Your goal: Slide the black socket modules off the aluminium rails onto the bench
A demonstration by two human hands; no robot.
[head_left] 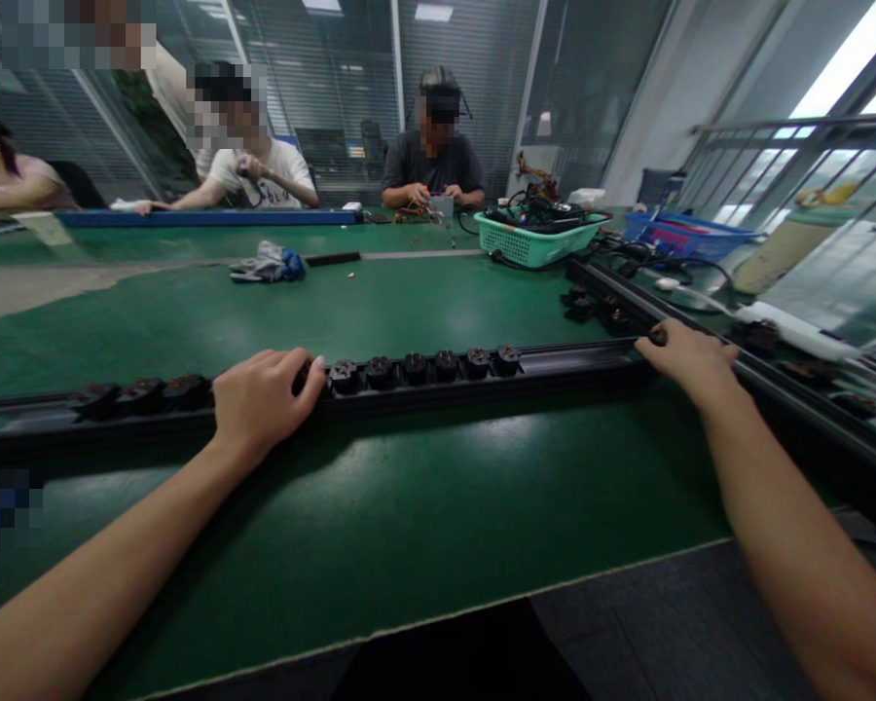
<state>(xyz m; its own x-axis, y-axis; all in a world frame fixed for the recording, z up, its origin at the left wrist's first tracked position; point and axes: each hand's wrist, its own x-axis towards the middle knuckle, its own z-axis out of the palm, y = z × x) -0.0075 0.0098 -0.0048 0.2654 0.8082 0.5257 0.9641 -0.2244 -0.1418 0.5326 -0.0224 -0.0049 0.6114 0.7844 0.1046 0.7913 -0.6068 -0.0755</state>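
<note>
Bare forearms [142,531] extend over a green table [438,506]. Black rail [584,366] lies across it, right end close to a second, angled rail [810,394]. Left hand [263,399] curls its fingers over the black rail, among round black modules [416,367]; whether one is pinched cannot be told. Right hand [690,360] grasps the right end. Good handling likely requires even pressure at both holds, fingertips off the coppery parts.

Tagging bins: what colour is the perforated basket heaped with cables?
Mint green; the basket shows best in the head view.
</note>
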